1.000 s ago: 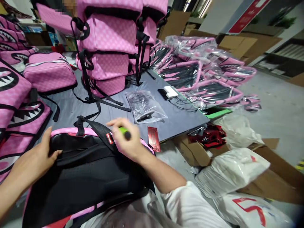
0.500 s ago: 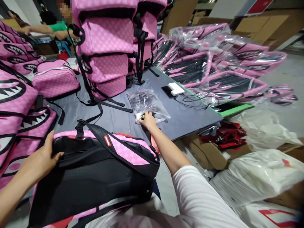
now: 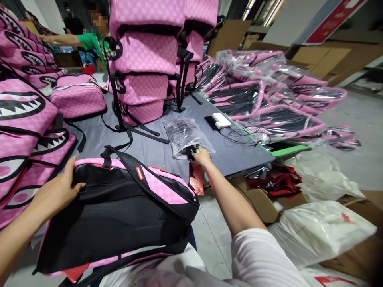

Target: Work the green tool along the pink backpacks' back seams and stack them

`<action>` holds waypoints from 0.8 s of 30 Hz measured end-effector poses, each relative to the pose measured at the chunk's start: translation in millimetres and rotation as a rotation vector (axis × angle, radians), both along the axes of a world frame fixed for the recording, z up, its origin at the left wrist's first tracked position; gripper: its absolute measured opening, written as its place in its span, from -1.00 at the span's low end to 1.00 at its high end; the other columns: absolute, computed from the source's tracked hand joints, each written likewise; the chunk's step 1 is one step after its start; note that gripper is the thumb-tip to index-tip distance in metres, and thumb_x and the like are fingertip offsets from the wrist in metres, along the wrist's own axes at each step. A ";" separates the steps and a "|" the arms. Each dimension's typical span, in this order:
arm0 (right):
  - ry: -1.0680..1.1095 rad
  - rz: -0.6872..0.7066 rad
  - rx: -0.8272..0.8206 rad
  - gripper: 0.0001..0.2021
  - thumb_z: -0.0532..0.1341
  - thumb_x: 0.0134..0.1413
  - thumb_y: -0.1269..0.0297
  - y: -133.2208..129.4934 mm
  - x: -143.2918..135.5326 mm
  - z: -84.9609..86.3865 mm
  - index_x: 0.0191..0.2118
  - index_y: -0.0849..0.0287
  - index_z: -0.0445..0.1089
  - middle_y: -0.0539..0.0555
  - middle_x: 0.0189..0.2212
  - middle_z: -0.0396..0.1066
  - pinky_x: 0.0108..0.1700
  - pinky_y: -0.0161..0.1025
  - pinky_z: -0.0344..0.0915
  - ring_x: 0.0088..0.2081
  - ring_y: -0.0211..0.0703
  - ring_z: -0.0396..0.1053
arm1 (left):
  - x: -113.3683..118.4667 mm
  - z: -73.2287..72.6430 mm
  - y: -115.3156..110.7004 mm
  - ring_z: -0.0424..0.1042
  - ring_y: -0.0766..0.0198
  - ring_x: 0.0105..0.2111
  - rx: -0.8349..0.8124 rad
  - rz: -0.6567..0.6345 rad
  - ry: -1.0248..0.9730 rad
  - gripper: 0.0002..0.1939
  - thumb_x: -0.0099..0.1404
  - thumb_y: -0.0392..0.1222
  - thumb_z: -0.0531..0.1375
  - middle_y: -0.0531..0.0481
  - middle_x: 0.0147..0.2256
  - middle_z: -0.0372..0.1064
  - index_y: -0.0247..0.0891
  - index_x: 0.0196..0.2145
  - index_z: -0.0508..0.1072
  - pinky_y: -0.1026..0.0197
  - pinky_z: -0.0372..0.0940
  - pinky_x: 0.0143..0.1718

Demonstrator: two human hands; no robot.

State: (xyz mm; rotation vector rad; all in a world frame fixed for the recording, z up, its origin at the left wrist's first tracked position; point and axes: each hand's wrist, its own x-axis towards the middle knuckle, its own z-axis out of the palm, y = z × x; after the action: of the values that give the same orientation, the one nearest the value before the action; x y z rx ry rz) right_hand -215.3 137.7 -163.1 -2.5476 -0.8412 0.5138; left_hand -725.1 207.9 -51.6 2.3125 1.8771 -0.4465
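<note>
A black and pink checked backpack (image 3: 119, 215) lies back panel up across my lap and against the table's near edge. My left hand (image 3: 64, 187) grips its upper left edge, thumb on the black panel. Out to the right, my right hand (image 3: 202, 156) is closed on a small black item with a yellow-green part (image 3: 194, 150), too small to name. It is at the near edge of a clear plastic bag (image 3: 187, 135) with dark contents, lying on the grey table. A red printed tag (image 3: 196, 181) hangs at the table edge just below that hand.
Stacked pink backpacks (image 3: 149, 52) rise at the back, and shark-mouth backpacks (image 3: 24, 119) crowd the left. A white box (image 3: 221, 119) with cables lies on the table. Plastic-wrapped backpacks (image 3: 263, 91) fill the right, above cartons and white bags (image 3: 323, 227). A person in green (image 3: 91, 42) works behind.
My right hand has drawn slightly right and toward me at the plastic bag's near edge, with the black item now showing in it. My left hand keeps its grip on the backpack.
</note>
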 end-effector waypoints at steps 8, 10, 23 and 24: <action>0.276 -0.226 0.136 -0.75 0.23 0.33 0.17 18.8 -12.9 -9.3 -0.06 0.27 0.42 0.05 -0.24 0.48 -0.30 -0.27 0.47 -0.33 -0.27 0.46 | -1.6 2.4 -5.4 0.56 -0.21 -0.11 0.011 -0.009 -0.055 -0.17 0.41 0.09 -0.04 -0.44 -0.07 0.52 -0.32 0.44 -0.31 0.08 0.33 -0.21; 0.331 -0.260 0.142 -0.74 0.23 0.32 0.18 28.4 -14.6 -10.4 -0.02 0.26 0.41 0.07 -0.18 0.47 -0.26 -0.23 0.49 -0.28 -0.24 0.47 | -2.5 4.2 -8.1 0.56 -0.21 -0.11 0.010 -0.004 -0.066 -0.17 0.41 0.09 -0.05 -0.43 -0.06 0.52 -0.30 0.44 -0.32 0.07 0.33 -0.21; 0.396 -0.174 0.109 -0.72 0.23 0.32 0.19 27.1 -21.2 17.5 0.03 0.24 0.39 0.09 -0.11 0.47 -0.20 -0.17 0.50 -0.21 -0.19 0.48 | 0.4 6.6 -6.5 0.55 -0.19 -0.07 -0.027 0.009 -0.036 -0.18 0.43 0.09 -0.06 -0.41 -0.04 0.51 -0.27 0.44 -0.37 0.07 0.32 -0.18; 0.362 -0.154 0.095 -0.73 0.23 0.32 0.19 18.0 -21.3 21.4 0.02 0.24 0.40 0.09 -0.12 0.47 -0.19 -0.17 0.50 -0.22 -0.20 0.48 | 0.0 7.0 -6.0 0.55 -0.19 -0.07 -0.027 0.011 -0.032 -0.18 0.43 0.09 -0.06 -0.41 -0.04 0.51 -0.27 0.44 -0.37 0.07 0.32 -0.18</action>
State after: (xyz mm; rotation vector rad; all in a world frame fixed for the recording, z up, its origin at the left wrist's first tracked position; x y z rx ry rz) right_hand -236.6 155.8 -141.7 -2.3097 -0.5216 0.8307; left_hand -725.0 201.8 -44.6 2.2776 1.8571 -0.4284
